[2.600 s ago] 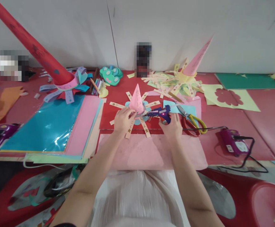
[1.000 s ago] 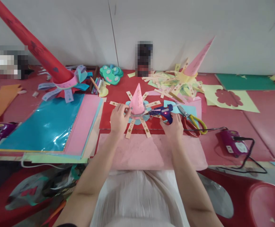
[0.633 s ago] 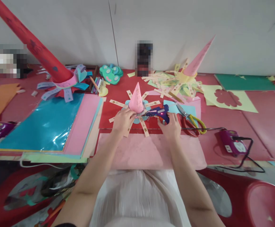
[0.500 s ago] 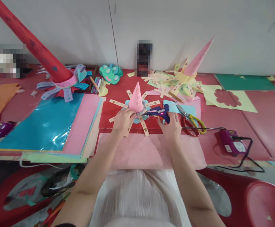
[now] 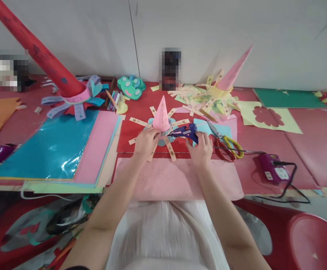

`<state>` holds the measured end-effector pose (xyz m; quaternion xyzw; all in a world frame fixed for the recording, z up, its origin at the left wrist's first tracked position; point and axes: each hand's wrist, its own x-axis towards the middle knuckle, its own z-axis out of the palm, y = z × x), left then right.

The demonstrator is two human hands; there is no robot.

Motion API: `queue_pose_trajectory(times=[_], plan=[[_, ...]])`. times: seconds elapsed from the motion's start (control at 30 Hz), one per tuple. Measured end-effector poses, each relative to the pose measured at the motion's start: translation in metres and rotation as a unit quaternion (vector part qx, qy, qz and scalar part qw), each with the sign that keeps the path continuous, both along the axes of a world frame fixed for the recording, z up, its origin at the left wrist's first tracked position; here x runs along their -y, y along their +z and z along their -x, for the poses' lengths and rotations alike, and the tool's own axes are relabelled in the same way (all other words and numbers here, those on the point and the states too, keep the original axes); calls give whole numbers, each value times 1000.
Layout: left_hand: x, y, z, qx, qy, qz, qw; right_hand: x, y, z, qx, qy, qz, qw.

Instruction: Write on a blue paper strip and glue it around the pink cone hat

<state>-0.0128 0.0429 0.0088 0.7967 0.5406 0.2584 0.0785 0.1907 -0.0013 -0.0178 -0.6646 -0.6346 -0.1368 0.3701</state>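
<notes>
A pink paper cone [image 5: 161,117] stands upright in the middle of a blue paper base, with star-printed paper strips [image 5: 170,150] spread out around it. My left hand [image 5: 146,141] is closed on the lower left edge of the cone. In my right hand [image 5: 199,148] is a blue glue gun [image 5: 186,132] with a small red light glowing on it. Its nozzle points left and reaches the foot of the cone; whether it touches is too small to tell. The pink mat [image 5: 177,180] lies just in front of both hands.
Scissors [image 5: 227,146] lie right of my right hand, by the glue gun's cord. A purple power strip [image 5: 274,168] sits farther right. Paper sheets [image 5: 53,146] are stacked at left, near a tall red cone [image 5: 42,56]. Paper scraps [image 5: 191,95] and another pink cone [image 5: 234,73] stand behind.
The glue gun and my right hand have shifted slightly left and down, the nozzle lying closer along the cone's base. My left hand stays at the cone.
</notes>
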Motion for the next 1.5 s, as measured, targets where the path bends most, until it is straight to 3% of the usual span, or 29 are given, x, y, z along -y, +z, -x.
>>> queue_pose_trajectory(times=[0.13,0.37,0.83,1.5], plan=[[-1,0,0,6,3,1,1000,-2,-1,1,10,4,-19,1000],[-2,-2,0,10,5,2,1000,-2,-1,1,-23,12,33,999],[-2,-2,-1,12,3,9,1000,0,0,1,-44,18,39,998],[1,3,1,6,-9,18,1000,-1,0,-2,-33,-32,29,999]])
